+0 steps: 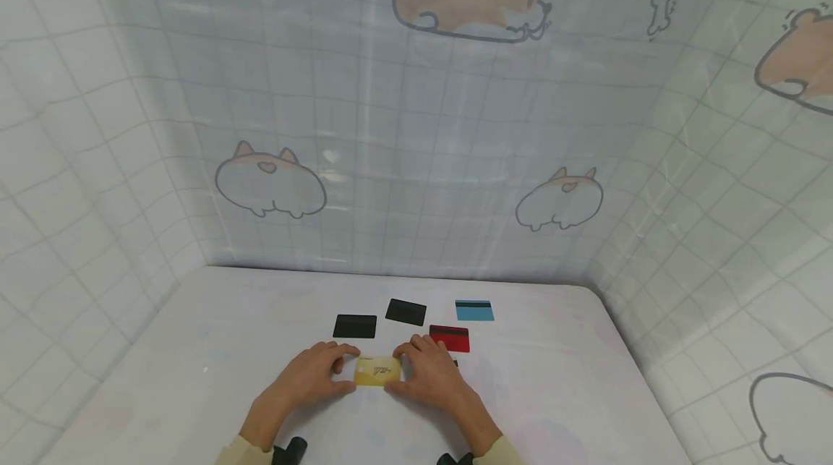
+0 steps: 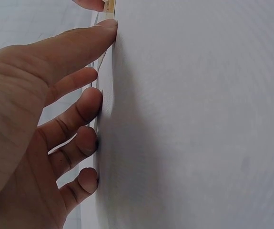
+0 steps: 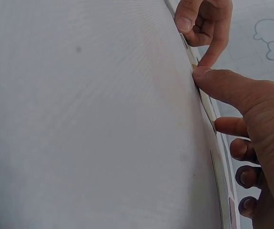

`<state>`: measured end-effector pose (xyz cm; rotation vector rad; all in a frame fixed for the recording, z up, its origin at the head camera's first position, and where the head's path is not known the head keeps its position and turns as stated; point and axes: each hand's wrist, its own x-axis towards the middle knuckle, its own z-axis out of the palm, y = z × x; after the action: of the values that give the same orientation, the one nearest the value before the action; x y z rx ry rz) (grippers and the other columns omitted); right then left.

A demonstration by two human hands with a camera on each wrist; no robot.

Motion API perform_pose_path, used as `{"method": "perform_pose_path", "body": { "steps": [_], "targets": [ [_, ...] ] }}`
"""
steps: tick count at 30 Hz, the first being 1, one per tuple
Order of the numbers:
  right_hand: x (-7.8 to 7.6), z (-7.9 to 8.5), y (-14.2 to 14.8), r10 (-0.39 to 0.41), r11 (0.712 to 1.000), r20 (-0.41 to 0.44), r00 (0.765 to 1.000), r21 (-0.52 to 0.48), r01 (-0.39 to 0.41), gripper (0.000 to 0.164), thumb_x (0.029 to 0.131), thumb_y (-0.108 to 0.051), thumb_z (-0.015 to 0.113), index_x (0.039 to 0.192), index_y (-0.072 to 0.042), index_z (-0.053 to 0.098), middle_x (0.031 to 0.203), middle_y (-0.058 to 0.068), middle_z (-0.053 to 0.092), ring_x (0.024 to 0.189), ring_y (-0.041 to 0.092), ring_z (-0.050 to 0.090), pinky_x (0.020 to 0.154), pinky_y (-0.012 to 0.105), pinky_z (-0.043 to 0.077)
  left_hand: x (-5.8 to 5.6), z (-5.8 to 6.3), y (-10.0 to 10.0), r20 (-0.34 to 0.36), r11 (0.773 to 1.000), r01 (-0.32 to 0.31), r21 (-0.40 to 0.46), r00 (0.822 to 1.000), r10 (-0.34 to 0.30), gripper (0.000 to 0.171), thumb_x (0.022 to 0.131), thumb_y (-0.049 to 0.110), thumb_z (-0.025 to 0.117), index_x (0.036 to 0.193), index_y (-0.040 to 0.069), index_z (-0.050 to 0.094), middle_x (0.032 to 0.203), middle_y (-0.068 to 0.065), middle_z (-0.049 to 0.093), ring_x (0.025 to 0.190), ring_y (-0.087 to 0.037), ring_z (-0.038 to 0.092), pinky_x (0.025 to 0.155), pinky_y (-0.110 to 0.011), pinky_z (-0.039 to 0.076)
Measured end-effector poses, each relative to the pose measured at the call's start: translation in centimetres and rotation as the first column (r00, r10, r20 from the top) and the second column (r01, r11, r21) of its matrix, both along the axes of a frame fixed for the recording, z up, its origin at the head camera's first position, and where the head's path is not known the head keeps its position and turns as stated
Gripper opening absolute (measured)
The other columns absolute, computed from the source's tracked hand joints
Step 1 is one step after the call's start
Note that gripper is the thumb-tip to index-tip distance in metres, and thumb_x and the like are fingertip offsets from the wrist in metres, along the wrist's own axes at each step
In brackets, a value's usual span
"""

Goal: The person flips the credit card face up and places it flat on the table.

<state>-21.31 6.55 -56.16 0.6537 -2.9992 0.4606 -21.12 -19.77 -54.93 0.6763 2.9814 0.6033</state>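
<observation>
A yellow plastic card [image 1: 377, 371], printed with a dark mark, is flat at or just above the white table between both hands. My left hand [image 1: 314, 374] holds its left end, thumb at the near corner and index finger at the far one. At the opposite end, my right hand [image 1: 431, 372] grips the card the same way. In the left wrist view the thumb [image 2: 79, 45] touches the tabletop, and only a sliver of the card [image 2: 109, 6] shows. The right wrist view shows the right thumb [image 3: 227, 88] beside the card's edge.
Beyond the hands lie two black cards [image 1: 354, 326], a red card [image 1: 455, 344] with a dark stripe, and a blue card [image 1: 474, 313]. A dark corner [image 1: 455, 363] peeks from behind the right hand. Gridded cloth walls [image 1: 416, 183] enclose the white table [image 1: 215, 349].
</observation>
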Motion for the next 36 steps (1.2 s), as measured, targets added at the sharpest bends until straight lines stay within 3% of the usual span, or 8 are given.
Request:
{"method": "perform_pose_path", "body": {
  "steps": [6, 10, 17, 23, 31, 36],
  "targets": [
    [0.1, 0.3, 0.3, -0.006, 1.0, 0.021, 1.0, -0.008, 0.007, 0.054, 0.074, -0.065, 0.076, 0.117, -0.034, 0.069, 0.104, -0.014, 0.057, 0.102, 0.01, 0.049, 0.091, 0.04, 0.048, 0.0, -0.1, 0.1, 0.008, 1.0, -0.002, -0.005, 1.0, 0.002, 0.053, 0.077, 0.046, 0.084, 0.124, 0.029, 0.066, 0.079, 0.014, 0.046, 0.076, -0.005, 0.041, 0.067, -0.029, 0.034],
    [0.3, 0.8, 0.9, -0.006, 1.0, 0.035, 0.999, -0.03, 0.007, 0.055, 0.075, -0.065, 0.076, 0.118, -0.033, 0.069, 0.104, -0.014, 0.056, 0.099, 0.008, 0.047, 0.09, 0.039, 0.048, 0.1, 0.1, 0.2, 0.031, 0.999, 0.006, 0.039, 0.999, -0.008, 0.057, 0.079, 0.045, 0.083, 0.13, 0.028, 0.063, 0.08, 0.014, 0.047, 0.074, -0.003, 0.042, 0.067, -0.029, 0.035],
    [0.5, 1.5, 2.2, 0.002, 0.999, 0.038, 0.999, -0.039, -0.001, 0.06, 0.076, -0.067, 0.075, 0.124, -0.032, 0.067, 0.108, -0.012, 0.057, 0.102, 0.009, 0.048, 0.093, 0.041, 0.049, 0.4, 0.7, 1.1, -0.049, 0.996, 0.037, 0.084, 0.998, -0.033, 0.054, 0.083, 0.044, 0.08, 0.131, 0.026, 0.063, 0.079, 0.016, 0.048, 0.076, -0.001, 0.044, 0.069, -0.027, 0.036],
    [0.5, 1.5, 3.1, -0.019, 0.999, 0.072, 0.997, -0.046, 0.022, 0.06, 0.076, -0.067, 0.075, 0.126, -0.033, 0.065, 0.109, -0.012, 0.057, 0.106, 0.013, 0.05, 0.097, 0.045, 0.046, 0.6, 1.4, 2.2, -0.068, 0.994, 0.031, 0.103, 0.997, -0.025, 0.054, 0.083, 0.046, 0.079, 0.132, 0.028, 0.063, 0.079, 0.015, 0.05, 0.075, -0.002, 0.046, 0.07, -0.028, 0.038],
    [0.8, 1.9, 5.4, -0.031, 0.996, 0.054, 0.998, -0.085, 0.036, 0.063, 0.077, -0.066, 0.076, 0.126, -0.028, 0.066, 0.104, -0.01, 0.057, 0.101, 0.01, 0.051, 0.09, 0.041, 0.045, 0.9, 1.6, 4.1, -0.098, 0.988, 0.086, 0.131, 0.993, -0.073, 0.053, 0.086, 0.052, 0.074, 0.132, 0.028, 0.063, 0.078, 0.016, 0.052, 0.07, -0.001, 0.045, 0.065, -0.026, 0.038],
    [0.9, 2.0, 6.9, -0.049, 0.994, 0.054, 0.997, -0.099, 0.055, 0.066, 0.076, -0.068, 0.075, 0.127, -0.028, 0.065, 0.108, -0.008, 0.058, 0.107, 0.015, 0.053, 0.094, 0.046, 0.042, 1.0, 1.5, 5.2, -0.14, 0.987, 0.113, 0.11, 0.985, -0.097, 0.053, 0.086, 0.053, 0.073, 0.132, 0.028, 0.063, 0.077, 0.019, 0.049, 0.071, 0.0, 0.044, 0.064, -0.024, 0.037]
  ]
}}
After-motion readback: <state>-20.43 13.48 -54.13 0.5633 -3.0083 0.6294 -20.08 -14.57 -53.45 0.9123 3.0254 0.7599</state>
